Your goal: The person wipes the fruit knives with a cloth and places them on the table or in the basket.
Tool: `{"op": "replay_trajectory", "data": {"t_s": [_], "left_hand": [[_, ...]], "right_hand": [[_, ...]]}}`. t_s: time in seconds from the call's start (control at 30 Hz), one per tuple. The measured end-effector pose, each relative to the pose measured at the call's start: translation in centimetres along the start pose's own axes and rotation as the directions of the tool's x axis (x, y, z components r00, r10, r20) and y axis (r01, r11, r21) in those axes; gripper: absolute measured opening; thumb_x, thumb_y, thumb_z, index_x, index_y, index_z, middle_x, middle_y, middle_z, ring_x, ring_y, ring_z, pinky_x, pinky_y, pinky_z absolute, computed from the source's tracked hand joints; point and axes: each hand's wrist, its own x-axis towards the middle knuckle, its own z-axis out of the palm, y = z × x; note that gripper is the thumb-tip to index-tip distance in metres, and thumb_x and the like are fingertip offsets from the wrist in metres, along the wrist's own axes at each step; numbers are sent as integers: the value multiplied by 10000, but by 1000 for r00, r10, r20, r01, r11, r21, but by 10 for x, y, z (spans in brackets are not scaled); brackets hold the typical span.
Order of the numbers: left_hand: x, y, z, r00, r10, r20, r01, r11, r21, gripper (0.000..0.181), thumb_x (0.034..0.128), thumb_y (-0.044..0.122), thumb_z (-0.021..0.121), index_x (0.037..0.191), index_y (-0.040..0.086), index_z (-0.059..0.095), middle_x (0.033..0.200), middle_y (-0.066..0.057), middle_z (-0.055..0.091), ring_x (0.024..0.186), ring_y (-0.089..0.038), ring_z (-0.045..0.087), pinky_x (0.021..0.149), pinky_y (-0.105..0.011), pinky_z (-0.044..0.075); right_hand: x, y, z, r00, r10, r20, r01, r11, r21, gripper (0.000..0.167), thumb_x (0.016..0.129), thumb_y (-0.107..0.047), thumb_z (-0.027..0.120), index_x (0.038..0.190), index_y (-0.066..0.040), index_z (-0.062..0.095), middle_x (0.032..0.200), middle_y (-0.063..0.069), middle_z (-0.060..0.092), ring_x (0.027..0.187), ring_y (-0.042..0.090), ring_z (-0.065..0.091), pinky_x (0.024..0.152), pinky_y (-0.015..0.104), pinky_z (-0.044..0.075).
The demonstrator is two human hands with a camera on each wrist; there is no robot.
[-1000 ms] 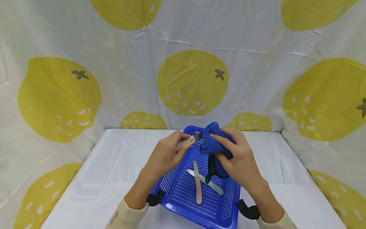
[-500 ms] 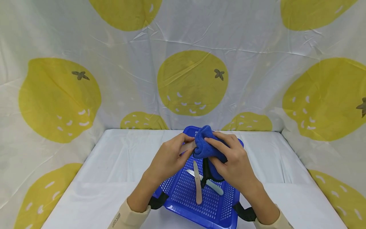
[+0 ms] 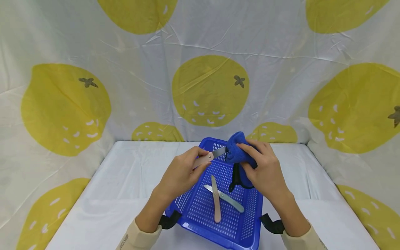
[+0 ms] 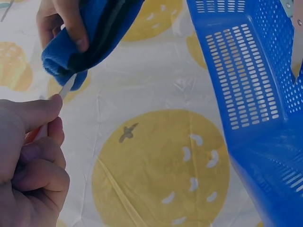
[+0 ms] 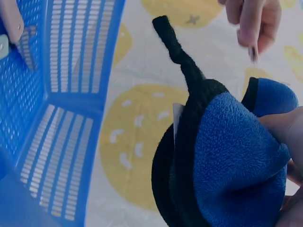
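Observation:
Above the blue basket, my left hand (image 3: 181, 170) pinches the pale pink handle of a knife (image 3: 203, 159) between thumb and fingers. The knife's blade points right, and its tip end is hidden in a blue cloth (image 3: 236, 152) with black edging. My right hand (image 3: 265, 168) grips that folded cloth around the blade's end. In the left wrist view, part of the blade (image 4: 67, 87) shows between the left fingertips and the cloth. Below, a pink-handled knife (image 3: 216, 205) lies crossed over a pale green-handled knife (image 3: 232, 202) on the basket floor.
The blue perforated basket (image 3: 215, 232) stands at an angle on a white-covered table (image 3: 137, 173). Behind it hangs a white sheet (image 3: 275, 97) printed with yellow lemons. Black straps (image 3: 272, 224) hang at both wrists, near the basket's sides.
The cloth slid left over the blade up to the handle, then back right, so part of the blade shows again. The two knives in the basket have not moved.

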Motion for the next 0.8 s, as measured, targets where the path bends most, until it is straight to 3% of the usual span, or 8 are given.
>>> {"op": "replay_trajectory", "data": {"t_s": [0.2, 0.37, 0.6, 0.8], "left_hand": [[-1, -6, -2, 999, -46, -7, 46, 998, -35, 232, 940, 152, 762, 1138, 103, 651, 1104, -40, 732, 869, -129, 695, 722, -205, 599], [0, -8, -4, 998, -64, -26, 63, 996, -65, 251, 937, 173, 761, 1156, 114, 655, 1092, -27, 731, 853, -116, 679, 717, -212, 600], [2, -6, -2, 997, -74, -19, 72, 994, -78, 244, 943, 172, 752, 1146, 111, 631, 1066, -35, 724, 838, -118, 672, 705, -201, 595], [4, -3, 1, 1000, -26, 5, 27, 997, -75, 211, 962, 164, 731, 1128, 87, 625, 1063, -51, 717, 831, -119, 664, 719, -197, 593]], "right_hand": [[-2, 13, -3, 997, 40, -61, -41, 999, -14, 470, 800, -4, 825, 1245, -132, 740, 1327, 193, 647, 1188, 384, 575, 972, 585, 527], [-2, 11, -5, 996, 42, -79, -41, 999, 18, 481, 789, -18, 843, 1244, -140, 744, 1339, 179, 641, 1217, 369, 575, 976, 582, 523], [-2, -6, -9, 1000, 22, -21, -21, 998, 51, 531, 782, -53, 873, 1279, -172, 731, 1365, 133, 635, 1265, 329, 577, 975, 559, 553], [0, -20, -6, 998, -44, 33, 41, 995, 93, 547, 787, -70, 884, 1301, -165, 721, 1383, 111, 643, 1231, 290, 584, 975, 454, 573]]}}
